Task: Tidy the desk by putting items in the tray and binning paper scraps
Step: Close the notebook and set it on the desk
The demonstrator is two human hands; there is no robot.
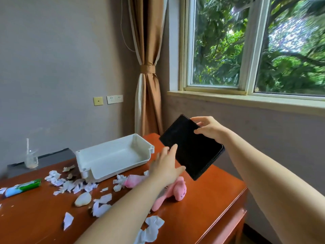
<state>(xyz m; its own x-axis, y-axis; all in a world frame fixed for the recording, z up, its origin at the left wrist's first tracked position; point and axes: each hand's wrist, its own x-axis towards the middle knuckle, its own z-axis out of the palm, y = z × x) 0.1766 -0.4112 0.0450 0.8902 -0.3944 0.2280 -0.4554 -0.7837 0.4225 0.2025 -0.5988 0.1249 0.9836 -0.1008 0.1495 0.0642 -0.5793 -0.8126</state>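
Observation:
A black notebook point(191, 147) is held tilted in the air above the desk's right part. My right hand point(209, 128) grips its upper right edge, thumb on the cover. My left hand point(166, 166) reaches to its lower left edge, fingers straight and touching the cover. A white tray point(112, 155) stands on the desk to the left of the notebook with nothing visible inside. Several white paper scraps point(70, 184) lie scattered over the wooden desk point(202, 205). A pink plush toy point(174, 192) lies under my left hand.
A green and white tube point(21, 188) lies at the desk's left edge, and a pale shell-like object point(83, 199) among the scraps. A plastic cup with a straw point(31, 160) stands at the back left. The desk's right edge drops off below the window wall.

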